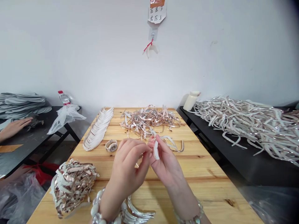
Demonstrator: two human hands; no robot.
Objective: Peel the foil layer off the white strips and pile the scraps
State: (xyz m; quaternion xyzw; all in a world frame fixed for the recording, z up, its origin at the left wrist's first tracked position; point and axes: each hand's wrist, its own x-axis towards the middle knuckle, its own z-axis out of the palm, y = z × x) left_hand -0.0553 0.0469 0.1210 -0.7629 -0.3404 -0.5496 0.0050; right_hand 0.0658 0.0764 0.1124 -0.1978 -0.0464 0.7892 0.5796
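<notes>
My right hand [168, 165] is closed on a narrow white strip [156, 150], its thumb pressing the strip against the fingers. My left hand [130, 163] is pinched, its fingertips meeting those of the right hand beside the strip. What the left fingertips hold is too small to make out. Just beyond both hands lies a loose tangle of white and rose-gold strips [149, 116]. Below the left wrist, a bundle of shiny silvery curved strips [137, 214] is partly hidden by the arm and bracelet.
At the left of the wooden table [198, 186] are a neat row of stacked white strips [98, 130], a wristwatch [111, 145] and a crumpled heap of shiny scraps [72, 186]. A strip pile [252, 124] covers the right table. Another person's hand [17, 127] rests at far left.
</notes>
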